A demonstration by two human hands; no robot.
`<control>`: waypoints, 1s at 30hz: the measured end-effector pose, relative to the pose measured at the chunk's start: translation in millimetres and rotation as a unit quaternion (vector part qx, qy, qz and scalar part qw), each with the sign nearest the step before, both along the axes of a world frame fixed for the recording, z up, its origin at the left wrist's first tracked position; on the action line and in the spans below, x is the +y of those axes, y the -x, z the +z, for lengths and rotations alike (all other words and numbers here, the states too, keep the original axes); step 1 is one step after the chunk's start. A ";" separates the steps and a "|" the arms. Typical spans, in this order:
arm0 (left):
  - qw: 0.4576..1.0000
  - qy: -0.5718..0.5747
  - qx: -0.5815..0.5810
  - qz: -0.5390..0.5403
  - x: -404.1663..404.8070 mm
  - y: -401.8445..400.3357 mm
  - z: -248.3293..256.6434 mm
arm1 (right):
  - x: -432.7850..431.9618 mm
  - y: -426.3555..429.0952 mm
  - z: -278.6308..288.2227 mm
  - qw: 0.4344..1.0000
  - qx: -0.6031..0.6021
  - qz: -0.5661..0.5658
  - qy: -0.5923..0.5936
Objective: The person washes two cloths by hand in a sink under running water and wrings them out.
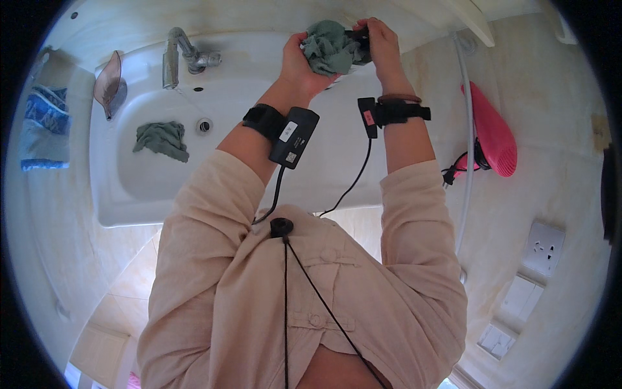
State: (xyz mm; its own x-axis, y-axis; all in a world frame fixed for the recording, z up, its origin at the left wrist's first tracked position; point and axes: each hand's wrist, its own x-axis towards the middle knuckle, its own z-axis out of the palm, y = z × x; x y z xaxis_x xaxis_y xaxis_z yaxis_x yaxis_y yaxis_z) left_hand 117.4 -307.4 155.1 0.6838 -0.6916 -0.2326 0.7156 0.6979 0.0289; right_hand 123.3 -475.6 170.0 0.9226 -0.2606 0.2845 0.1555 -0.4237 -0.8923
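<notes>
Over the back right of the white sink, my left hand (303,70) holds a crumpled grey-green cloth (329,47), with the palm under it. My right hand (386,51) grips a dark object (360,43) pressed against the cloth's right side. The cloth and my fingers hide most of that object, so its kind cannot be told. A second grey-green cloth (163,138) lies spread and wrinkled on the basin's left side, left of the drain (204,126).
A metal faucet (192,56) stands at the sink's back (252,46). A leaf-shaped dish (108,85) sits on the left rim. Blue towels (46,129) hang at left. At right are a pink hair dryer (491,131), a white hose (467,146) and a wall socket (543,248). Cables run from my wrist devices.
</notes>
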 end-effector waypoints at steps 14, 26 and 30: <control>0.999 0.032 -0.022 -0.024 13.0 5.2 5.5 | 2.1 2.1 -2.2 0.998 -0.005 -0.037 0.052; 0.996 -0.060 0.050 -0.036 130.8 61.9 -22.9 | 176.5 80.5 -41.3 0.939 -0.039 0.103 0.325; 0.986 -0.093 0.136 0.033 171.1 73.5 -50.9 | 238.9 84.7 -83.7 0.947 0.121 0.122 0.273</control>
